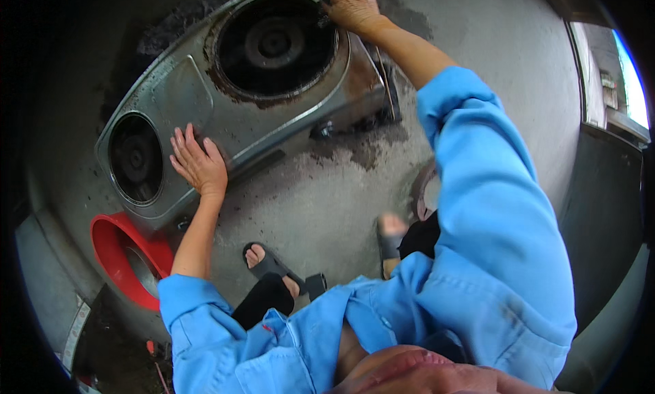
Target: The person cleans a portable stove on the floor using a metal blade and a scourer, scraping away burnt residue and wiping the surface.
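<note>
A metal two-burner gas stove [240,133] lies on the concrete floor before me, its top wet and stained. Brown rust rings its larger round burner recess [279,43]; the smaller recess [136,158] is at the left end. My left hand [202,163] rests on the stove top near the smaller recess, fingers spread and holding nothing. At the far right corner, my right hand [353,6] grips a dark scouring pad [323,9], mostly hidden by the fingers, against the rim of the larger recess.
A red plastic basin [105,235] stands by the stove's left end. Wet dark patches [366,153] mark the floor around the stove. My sandalled feet [266,261] are close to its front. A round object [426,192] is partly hidden behind my right sleeve.
</note>
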Motion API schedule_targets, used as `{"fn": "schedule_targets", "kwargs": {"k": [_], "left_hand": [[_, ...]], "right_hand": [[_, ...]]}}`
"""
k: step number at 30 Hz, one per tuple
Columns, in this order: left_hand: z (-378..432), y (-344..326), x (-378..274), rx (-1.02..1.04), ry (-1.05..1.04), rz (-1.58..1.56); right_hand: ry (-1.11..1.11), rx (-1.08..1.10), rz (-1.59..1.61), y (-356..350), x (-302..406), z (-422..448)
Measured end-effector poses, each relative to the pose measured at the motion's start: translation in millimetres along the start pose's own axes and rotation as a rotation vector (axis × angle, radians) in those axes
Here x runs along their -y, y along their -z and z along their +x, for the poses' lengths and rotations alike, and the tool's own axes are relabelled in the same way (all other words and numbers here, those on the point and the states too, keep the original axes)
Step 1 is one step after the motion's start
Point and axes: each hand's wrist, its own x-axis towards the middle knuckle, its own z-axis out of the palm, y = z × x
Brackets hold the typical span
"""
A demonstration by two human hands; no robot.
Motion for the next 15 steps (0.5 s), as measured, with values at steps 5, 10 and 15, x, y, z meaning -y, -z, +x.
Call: {"fn": "schedule_targets", "kwargs": {"k": [5, 10, 15], "left_hand": [[-1.4, 8.7, 17.9, 0.025, -0.066, -0.048], [2.2, 3.5, 18.9, 0.044, -0.111, -0.176], [8.6, 1.6, 8.4, 0.056, -0.260, -0.245]], "right_hand": [[-0.035, 0.346, -0.019, 69.0, 77.4, -86.3], [0.013, 0.373, -0.039, 76.0, 100.9, -91.0], [-0.176, 0.075, -0.129, 28.4, 5.4, -60.0]]}}
